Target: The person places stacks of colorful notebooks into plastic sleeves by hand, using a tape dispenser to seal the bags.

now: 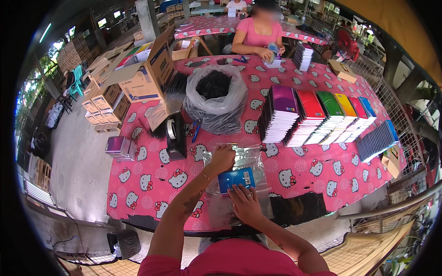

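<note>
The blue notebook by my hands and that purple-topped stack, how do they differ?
The blue notebook lies low, while the purple-topped stack is a tall pile. The blue notebook lies amid clear plastic bags; the purple-topped stack stands on the pink tablecloth. Your right hand rests on the blue notebook, but no hand touches the purple-topped stack. Both show a cover facing up.

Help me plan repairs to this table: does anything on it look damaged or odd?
Yes: to the right of the right hand, a ragged-edged black patch interrupts the patterned pink tablecloth at its near edge. Perhaps the cloth is torn or worn there; I cannot tell.
</note>
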A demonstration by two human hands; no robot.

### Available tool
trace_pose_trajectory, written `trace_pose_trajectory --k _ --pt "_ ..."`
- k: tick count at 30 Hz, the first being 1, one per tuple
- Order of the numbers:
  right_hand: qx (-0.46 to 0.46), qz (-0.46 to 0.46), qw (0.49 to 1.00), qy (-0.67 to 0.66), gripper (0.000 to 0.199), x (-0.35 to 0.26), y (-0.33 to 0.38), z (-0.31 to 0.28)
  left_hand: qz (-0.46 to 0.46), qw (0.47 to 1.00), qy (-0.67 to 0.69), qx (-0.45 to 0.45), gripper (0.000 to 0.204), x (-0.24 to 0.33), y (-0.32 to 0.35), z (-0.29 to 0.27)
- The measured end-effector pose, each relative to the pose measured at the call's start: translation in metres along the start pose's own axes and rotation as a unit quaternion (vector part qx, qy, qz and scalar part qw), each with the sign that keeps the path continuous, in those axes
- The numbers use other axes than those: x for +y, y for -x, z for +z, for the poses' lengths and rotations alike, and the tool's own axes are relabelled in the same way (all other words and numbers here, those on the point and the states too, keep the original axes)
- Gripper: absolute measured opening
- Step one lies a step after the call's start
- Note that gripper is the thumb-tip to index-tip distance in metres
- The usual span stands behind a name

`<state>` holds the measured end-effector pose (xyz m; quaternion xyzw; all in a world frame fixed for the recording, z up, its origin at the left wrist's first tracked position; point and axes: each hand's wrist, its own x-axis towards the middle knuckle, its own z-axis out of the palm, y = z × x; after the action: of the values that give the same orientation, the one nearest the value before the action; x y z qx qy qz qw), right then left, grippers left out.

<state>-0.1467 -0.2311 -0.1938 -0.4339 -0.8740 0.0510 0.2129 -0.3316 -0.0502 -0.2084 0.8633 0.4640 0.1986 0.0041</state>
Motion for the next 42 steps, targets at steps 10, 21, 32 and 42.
trace_pose_trajectory --k 10,21,32,42 --pt "0.003 -0.026 1.0 0.008 0.056 0.005 -0.004 -0.005 -0.129 0.985 0.108 -0.033 0.022 0.034 0.006 -0.041" --pt "-0.011 -0.057 0.998 0.033 0.054 0.014 0.001 0.02 -0.094 0.993 0.008 0.07 0.018 0.124 0.073 -0.038" --pt "0.081 0.117 0.9 -0.413 0.07 0.041 -0.011 0.021 -0.13 0.987 0.079 0.052 0.041 0.129 0.089 -0.03" --pt "-0.032 -0.1 0.986 0.128 0.045 0.065 -0.026 -0.018 -0.174 0.979 0.028 0.1 0.045 0.139 0.114 -0.054"
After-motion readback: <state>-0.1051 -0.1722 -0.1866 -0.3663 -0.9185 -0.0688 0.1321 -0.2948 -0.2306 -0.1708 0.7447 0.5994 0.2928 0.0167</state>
